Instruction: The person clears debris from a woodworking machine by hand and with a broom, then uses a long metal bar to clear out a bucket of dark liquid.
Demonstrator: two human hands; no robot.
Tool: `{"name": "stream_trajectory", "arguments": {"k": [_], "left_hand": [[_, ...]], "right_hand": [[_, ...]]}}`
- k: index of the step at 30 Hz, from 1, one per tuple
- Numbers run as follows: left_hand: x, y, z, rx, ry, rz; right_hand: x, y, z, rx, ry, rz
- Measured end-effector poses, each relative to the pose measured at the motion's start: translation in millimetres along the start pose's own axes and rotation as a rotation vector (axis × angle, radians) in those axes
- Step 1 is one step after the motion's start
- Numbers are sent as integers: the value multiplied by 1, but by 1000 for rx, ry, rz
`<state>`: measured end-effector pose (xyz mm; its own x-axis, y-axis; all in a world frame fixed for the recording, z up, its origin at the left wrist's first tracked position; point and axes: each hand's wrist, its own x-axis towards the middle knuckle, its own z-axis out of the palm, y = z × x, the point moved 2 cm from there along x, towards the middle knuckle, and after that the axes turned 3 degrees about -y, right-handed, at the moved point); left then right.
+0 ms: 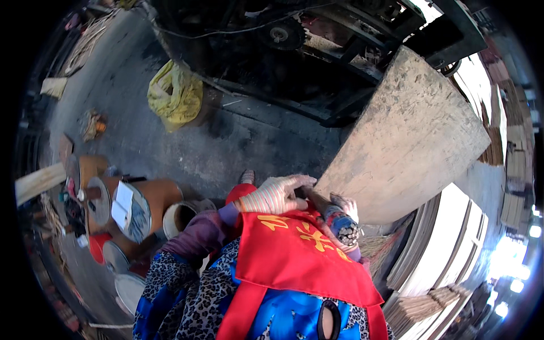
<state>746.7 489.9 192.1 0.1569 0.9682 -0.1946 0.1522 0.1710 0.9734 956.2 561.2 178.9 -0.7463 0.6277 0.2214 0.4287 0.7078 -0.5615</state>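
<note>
**Workshop floor, both hands at the near corner of a board**

Dark concrete floor fills the upper left of the view, with a yellow sack (pixel 174 93) lying on it and a black machine frame (pixel 317 51) beyond. To your left stand several round tins and drums (pixel 133 209); to your right, stacked thin wood sheets (pixel 447 255) curve along the rim of the picture. A red apron (pixel 294 255) covers your front over a blue patterned garment.

The large pale board (pixel 408 136) slopes from the upper right down toward your chest, its near corner meeting your hands. Your left hand (pixel 277 194), in a light knitted glove, lies flat with the fingers spread over that corner; the grip is open, pressing rather than clasping. Your right hand (pixel 343 218), in a darker patterned glove, sits just beside it at the board's lower edge. Its fingers curl, but whether they close on the edge cannot be told, since the apron and the board hide them.

Judged from this arrangement, the step in hand is steadying or positioning the board at its near corner. Any further move calls for a firm hold on the lower edge with both hands, and care that the board's far end stays free of the machine frame.
</note>
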Motion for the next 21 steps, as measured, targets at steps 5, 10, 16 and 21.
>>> {"name": "stream_trajectory", "arguments": {"k": [5, 10, 16, 21], "left_hand": [[-5, 10, -51, 275, -118, 245], [4, 7, -60, 459, -73, 410], [24, -7, -58, 479, -8, 302], [30, -40, -41, 541, 22, 185]], "right_hand": [[50, -35, 47, -153, -204, 103], [80, -46, 70, 276, -177, 113], [74, 4, 130, 667, -166, 450], [47, 48, 159, 1216, -372, 899]]}}
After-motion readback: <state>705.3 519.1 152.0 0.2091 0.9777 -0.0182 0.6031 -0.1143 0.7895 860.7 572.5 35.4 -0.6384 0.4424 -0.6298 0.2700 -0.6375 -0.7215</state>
